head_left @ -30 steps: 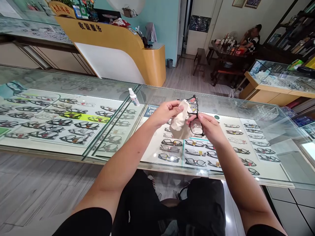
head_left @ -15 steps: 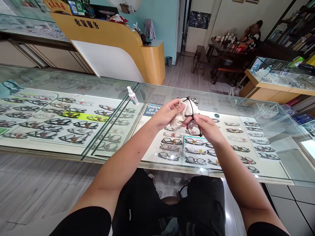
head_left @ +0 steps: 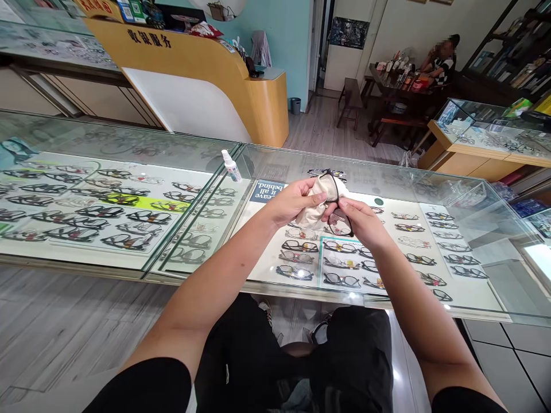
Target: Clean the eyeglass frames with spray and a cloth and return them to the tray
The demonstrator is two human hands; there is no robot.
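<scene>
Above the glass display counter, a pale cream cloth [head_left: 310,214] is bunched in my left hand [head_left: 293,202], whose thumb presses it against one lens of a dark-rimmed pair of glasses [head_left: 340,222]. My right hand [head_left: 359,218] is closed on the frame near its middle, with the other lens hanging below the fingers. The cloth covers much of the upper lens. A white spray bottle [head_left: 231,166] stands upright on the glass, to the left of both hands.
Rows of glasses lie inside the glass counter [head_left: 469,298]. Beyond it stand a yellow cashier desk [head_left: 267,109], a grey bin [head_left: 295,106] and a wooden bench [head_left: 351,100]. A person [head_left: 443,63] sits at a dark table at the back right.
My left thumb and fingers have shifted slightly on the cloth over the lens. My right hand keeps its grip on the glasses, nearly in the same place.
</scene>
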